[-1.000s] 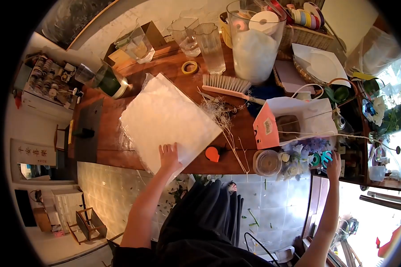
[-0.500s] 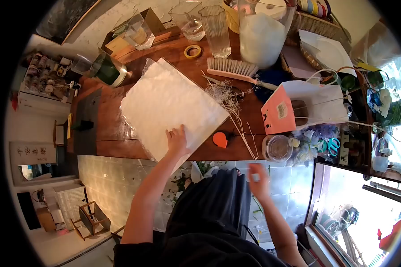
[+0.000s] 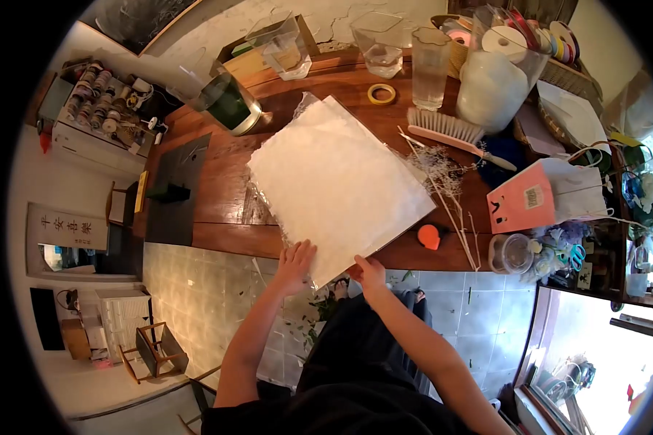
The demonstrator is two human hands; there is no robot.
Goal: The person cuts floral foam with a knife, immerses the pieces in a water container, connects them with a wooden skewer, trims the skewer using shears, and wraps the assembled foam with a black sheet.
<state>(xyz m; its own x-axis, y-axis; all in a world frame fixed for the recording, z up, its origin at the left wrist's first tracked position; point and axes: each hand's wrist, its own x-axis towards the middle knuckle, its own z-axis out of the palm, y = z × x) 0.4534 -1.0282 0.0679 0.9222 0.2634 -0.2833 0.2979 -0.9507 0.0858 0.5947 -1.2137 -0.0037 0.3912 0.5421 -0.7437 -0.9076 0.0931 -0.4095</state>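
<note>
A stack of white, soft-looking paper sheets (image 3: 341, 181) lies slanted on the wooden table, one corner reaching over the near edge. Crinkled clear plastic shows along its left side. My left hand (image 3: 295, 266) rests on the stack's near left edge, fingers stretched out over the paper. At the near right edge, close to the corner, my right hand (image 3: 368, 274) pinches the sheets between thumb and fingers; how many layers it holds is hidden. An orange-red tape measure-like disc (image 3: 429, 236) lies right of the stack.
Dried twigs (image 3: 450, 181) and a pink-backed brush (image 3: 446, 130) lie to the right. Glass vases (image 3: 428, 72) and a roll of yellow tape (image 3: 382, 93) stand along the back. A pink paper bag (image 3: 521, 196) and a clear round tub (image 3: 511, 254) sit at the right. A black mat (image 3: 178, 196) covers the left end.
My right hand has come from beside my body to the stack's near right edge and taken hold. My left hand has slid from the middle to the near left edge. The view has shifted.
</note>
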